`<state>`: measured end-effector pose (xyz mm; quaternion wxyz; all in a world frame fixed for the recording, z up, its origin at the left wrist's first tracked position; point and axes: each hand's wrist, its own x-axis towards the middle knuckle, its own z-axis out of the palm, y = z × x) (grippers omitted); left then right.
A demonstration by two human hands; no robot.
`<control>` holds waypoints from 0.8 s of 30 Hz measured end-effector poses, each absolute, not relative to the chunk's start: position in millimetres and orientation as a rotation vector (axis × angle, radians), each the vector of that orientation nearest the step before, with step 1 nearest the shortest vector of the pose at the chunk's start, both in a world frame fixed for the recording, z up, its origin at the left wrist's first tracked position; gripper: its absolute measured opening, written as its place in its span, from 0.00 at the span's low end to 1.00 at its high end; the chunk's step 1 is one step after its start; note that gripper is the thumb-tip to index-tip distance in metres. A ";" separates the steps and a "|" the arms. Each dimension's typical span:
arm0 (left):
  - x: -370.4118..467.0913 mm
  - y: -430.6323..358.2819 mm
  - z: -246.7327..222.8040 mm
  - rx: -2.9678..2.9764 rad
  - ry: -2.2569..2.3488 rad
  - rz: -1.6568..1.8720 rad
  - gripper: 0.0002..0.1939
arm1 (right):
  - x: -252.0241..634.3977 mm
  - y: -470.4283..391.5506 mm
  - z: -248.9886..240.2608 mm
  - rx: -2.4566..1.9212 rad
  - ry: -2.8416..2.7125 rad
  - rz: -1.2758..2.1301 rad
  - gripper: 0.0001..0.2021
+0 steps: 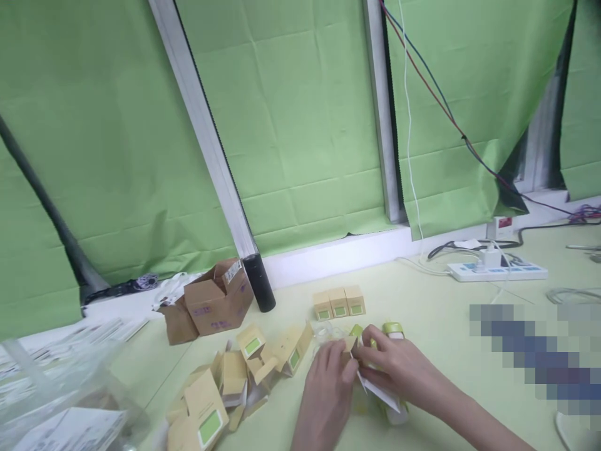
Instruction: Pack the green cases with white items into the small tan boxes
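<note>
My left hand (pixel 328 382) is closed around a small tan cardboard box (pixel 349 346), mostly hidden by the fingers. From the other side, my right hand (pixel 399 363) pinches the box's edge. A white sheet or flap (pixel 378 389) sticks out below the right fingers; I cannot tell whether it belongs to the box. Behind and under the right hand, a green-and-white item (pixel 393 330) shows in part. Clear, roundish plastic pieces (pixel 323 332) lie just beyond the left hand. Left of my hands is a heap of opened tan boxes (pixel 233 374) with green labels.
Three small closed boxes (pixel 339 303) stand in a row at the back. Farther left are a brown carton (pixel 218 304) and a black cylinder (pixel 259 283). A white power strip (pixel 498 271) with cables lies at right. Clear plastic bags (pixel 70 382) cover the left corner.
</note>
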<state>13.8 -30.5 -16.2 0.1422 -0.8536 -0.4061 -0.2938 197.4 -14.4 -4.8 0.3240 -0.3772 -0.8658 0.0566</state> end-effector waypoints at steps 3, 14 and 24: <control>17.1 -32.6 -10.8 -2.537 -1.189 -0.962 0.22 | 197.1 -12.1 -9.7 -0.945 -2.029 0.383 0.07; -40.6 -63.5 -4.5 -1.917 -2.317 -1.911 0.40 | 213.5 -8.4 -1.7 -0.912 -1.221 1.214 0.15; 27.3 -67.5 6.0 -1.598 -2.522 -3.310 0.38 | 196.5 -35.9 -13.6 -0.638 -2.219 0.031 0.22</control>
